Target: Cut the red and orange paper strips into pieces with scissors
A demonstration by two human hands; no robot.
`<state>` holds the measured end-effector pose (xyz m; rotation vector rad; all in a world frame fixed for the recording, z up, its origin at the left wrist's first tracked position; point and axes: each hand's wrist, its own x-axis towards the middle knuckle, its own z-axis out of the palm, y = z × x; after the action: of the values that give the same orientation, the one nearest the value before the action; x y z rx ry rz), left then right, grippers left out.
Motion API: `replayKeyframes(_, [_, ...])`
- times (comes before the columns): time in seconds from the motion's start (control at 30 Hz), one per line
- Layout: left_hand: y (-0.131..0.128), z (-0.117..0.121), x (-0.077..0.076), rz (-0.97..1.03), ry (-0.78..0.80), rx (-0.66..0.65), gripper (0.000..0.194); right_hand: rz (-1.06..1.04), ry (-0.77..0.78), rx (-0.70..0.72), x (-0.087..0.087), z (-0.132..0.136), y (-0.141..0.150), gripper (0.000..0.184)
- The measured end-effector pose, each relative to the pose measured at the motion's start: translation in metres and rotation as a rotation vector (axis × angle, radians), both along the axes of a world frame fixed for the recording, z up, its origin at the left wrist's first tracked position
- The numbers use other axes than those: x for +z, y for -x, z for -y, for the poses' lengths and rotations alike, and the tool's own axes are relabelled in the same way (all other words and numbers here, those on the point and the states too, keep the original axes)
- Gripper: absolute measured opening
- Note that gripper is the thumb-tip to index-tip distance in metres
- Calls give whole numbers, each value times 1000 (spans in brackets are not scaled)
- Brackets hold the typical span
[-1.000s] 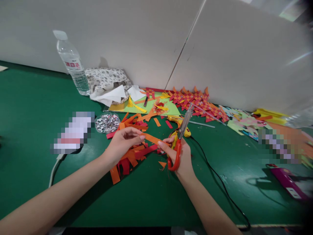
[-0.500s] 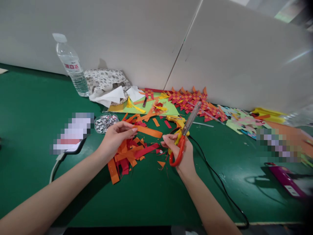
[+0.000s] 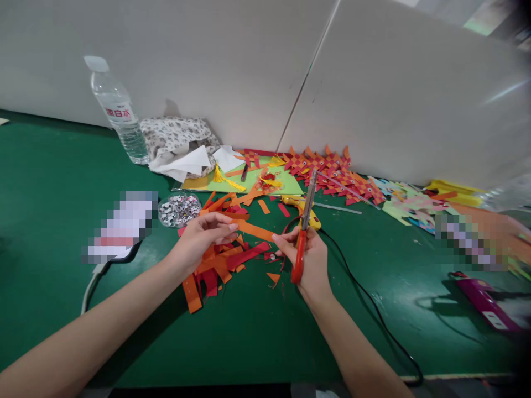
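An orange paper strip (image 3: 256,230) is stretched between my two hands above the green table. My left hand (image 3: 202,237) pinches its left end between thumb and fingers. The strip's right end meets the thumb and fingertips of my right hand (image 3: 313,260). That same hand also holds red-handled scissors (image 3: 299,257), their blades pointing up and away from me and apparently together. Beneath the strip lies a heap of orange and red paper strips (image 3: 215,265). A yellow glue gun (image 3: 295,203) rests just behind the scissors, partly hidden by them.
Left of the heap are a container of googly eyes (image 3: 179,209) and a phone (image 3: 124,224) on a cable. A water bottle (image 3: 120,119) and tissue pouch (image 3: 178,138) stand behind. Woven paper fish (image 3: 332,171) lie along the wall. A purple power strip (image 3: 481,301) sits right.
The scissors have turned more upright, their tips swinging left. The strip and both fingertips have come slightly lower, toward me. My right fingers have closed on the strip's right end.
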<state>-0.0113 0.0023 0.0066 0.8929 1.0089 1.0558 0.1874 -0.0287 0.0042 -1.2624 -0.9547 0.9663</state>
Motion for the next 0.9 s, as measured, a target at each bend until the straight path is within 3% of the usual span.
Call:
replayKeyframes(0.2, [2,1,-1,2,25,-25,20,-92,37,23,2,0,-1,42])
replayKeyframes(0.4, [1,3,-1,10,-53,-47,16,-147,-42,11,5,-2,-1,35])
replayKeyframes(0.6, [0,4,2,58,-28,-123,13,-160,-87,-24,5,-4,-3,34])
replayKeyframes(0.9, [-1,2,1,-16,-63,-33,17,-65,-105,5,4,-4,-5,35])
